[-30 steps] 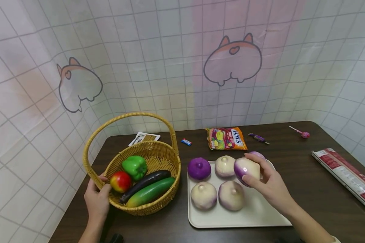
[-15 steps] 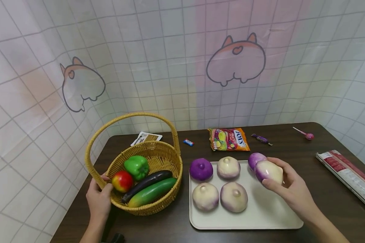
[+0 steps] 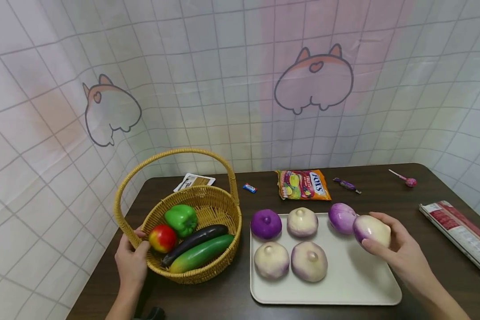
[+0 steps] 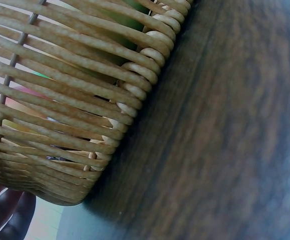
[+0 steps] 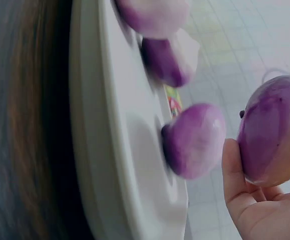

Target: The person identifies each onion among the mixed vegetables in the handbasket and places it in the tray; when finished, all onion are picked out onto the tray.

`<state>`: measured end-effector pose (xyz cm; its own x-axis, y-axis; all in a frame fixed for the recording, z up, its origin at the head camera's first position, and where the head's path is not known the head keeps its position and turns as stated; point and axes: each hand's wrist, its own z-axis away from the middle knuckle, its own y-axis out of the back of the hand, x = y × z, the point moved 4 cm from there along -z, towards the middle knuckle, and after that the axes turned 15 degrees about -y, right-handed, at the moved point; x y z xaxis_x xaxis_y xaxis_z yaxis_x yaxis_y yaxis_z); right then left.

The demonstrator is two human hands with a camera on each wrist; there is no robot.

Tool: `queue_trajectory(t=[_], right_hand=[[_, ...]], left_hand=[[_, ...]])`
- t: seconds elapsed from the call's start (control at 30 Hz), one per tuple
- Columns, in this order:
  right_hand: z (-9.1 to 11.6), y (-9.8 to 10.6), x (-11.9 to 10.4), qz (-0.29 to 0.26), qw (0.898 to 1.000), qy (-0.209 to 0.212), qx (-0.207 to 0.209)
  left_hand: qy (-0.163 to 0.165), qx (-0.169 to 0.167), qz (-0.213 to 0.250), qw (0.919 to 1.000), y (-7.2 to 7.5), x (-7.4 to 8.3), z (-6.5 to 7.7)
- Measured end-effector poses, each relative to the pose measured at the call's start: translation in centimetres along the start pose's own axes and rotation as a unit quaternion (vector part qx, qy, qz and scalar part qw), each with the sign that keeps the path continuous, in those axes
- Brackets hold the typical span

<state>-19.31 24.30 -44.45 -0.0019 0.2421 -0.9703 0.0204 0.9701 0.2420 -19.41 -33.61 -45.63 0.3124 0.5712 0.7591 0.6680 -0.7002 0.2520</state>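
Observation:
My right hand (image 3: 402, 251) holds a purple-and-white turnip (image 3: 372, 231) between thumb and fingers, raised above the right part of a white tray (image 3: 364, 293). In the right wrist view this turnip (image 5: 272, 132) is apart from the tray. On the tray sit several more turnips: a deep purple one (image 3: 266, 224), a light purple one (image 3: 342, 218) and paler ones (image 3: 309, 261). My left hand (image 3: 132, 262) grips the left rim of a wicker basket (image 3: 208, 209) at the handle's foot. Inside lie a green pepper (image 3: 181, 220), a red-yellow fruit (image 3: 162, 238), an eggplant (image 3: 196, 242) and a cucumber (image 3: 204, 254).
Behind the tray lie a candy bag (image 3: 304, 185), a small blue-wrapped sweet (image 3: 250, 188) and a purple-wrapped candy (image 3: 347, 185). Farther right are a lollipop (image 3: 409, 181) and a long red-white package (image 3: 460, 235). A card-like packet (image 3: 194, 181) lies behind the basket, whose tall handle arches upward.
My right hand has moved right with the turnip, from beside the middle of the tray to over its right side. The left hand keeps its grip on the basket.

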Motion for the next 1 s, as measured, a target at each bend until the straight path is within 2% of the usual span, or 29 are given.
queue_trajectory(t=[0.13, 0.23, 0.33, 0.43, 0.53, 0.6, 0.77, 1.0], right_hand=[[-0.3, 0.8, 0.4, -0.011, 1.0, -0.001, 0.007], [-0.3, 1.3, 0.7, 0.013, 1.0, -0.001, 0.01], [-0.4, 1.6, 1.0, 0.089, 0.996, 0.003, 0.017], [-0.4, 1.6, 1.3, 0.168, 0.985, 0.018, 0.018], [-0.3, 1.5, 1.6, 0.217, 0.975, 0.038, 0.016], [-0.2, 1.4, 1.6, 0.231, 0.971, 0.054, 0.01], [0.0, 1.1, 1.5, 0.229, 0.969, 0.088, -0.026], [0.2, 0.6, 1.3, 0.241, 0.963, 0.103, -0.061]], left_hand=[[-0.004, 0.004, 0.001, 1.0, -0.1, 0.1, 0.0], [-0.003, 0.004, 0.002, 1.0, -0.1, 0.1, 0.0], [-0.004, 0.004, 0.001, 1.0, -0.1, 0.0, 0.0], [-0.005, 0.005, -0.001, 1.0, -0.1, 0.0, 0.0], [-0.004, 0.004, -0.005, 1.0, -0.1, 0.1, 0.0], [-0.003, 0.003, -0.004, 1.0, -0.1, 0.1, 0.0], [-0.005, 0.002, 0.001, 1.0, 0.0, 0.2, 0.0], [-0.004, 0.002, 0.011, 0.9999, 0.0, 0.1, 0.1]])
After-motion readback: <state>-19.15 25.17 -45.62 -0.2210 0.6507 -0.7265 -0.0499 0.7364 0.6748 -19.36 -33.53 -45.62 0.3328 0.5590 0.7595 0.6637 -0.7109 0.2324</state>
